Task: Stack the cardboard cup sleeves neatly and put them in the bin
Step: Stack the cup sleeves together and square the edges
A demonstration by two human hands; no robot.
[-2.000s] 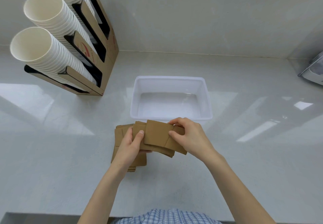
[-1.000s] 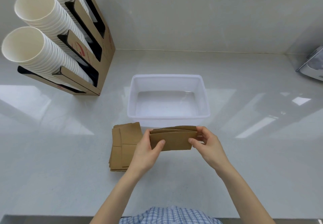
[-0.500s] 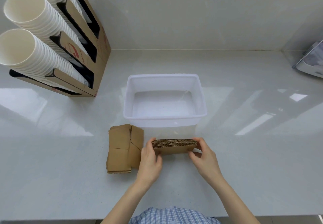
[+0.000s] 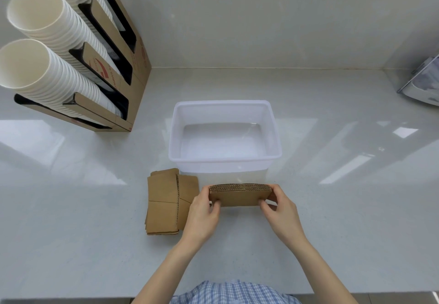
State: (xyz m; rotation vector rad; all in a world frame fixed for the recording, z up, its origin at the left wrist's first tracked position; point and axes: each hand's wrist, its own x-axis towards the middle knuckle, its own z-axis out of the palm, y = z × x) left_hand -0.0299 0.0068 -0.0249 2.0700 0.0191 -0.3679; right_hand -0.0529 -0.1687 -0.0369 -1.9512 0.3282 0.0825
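A pale glossy counter (image 4: 332, 208) runs to a plain wall; at centre frame a squared bundle of sleeves (image 4: 240, 195) stands on edge just before the clear bin (image 4: 224, 159); the left hand (image 4: 202, 216) pinches its left end and the right hand (image 4: 282, 213) its right; left of them more loose sleeves (image 4: 164, 204) lie flat; a cup dispenser (image 4: 71, 49) fills the upper left.
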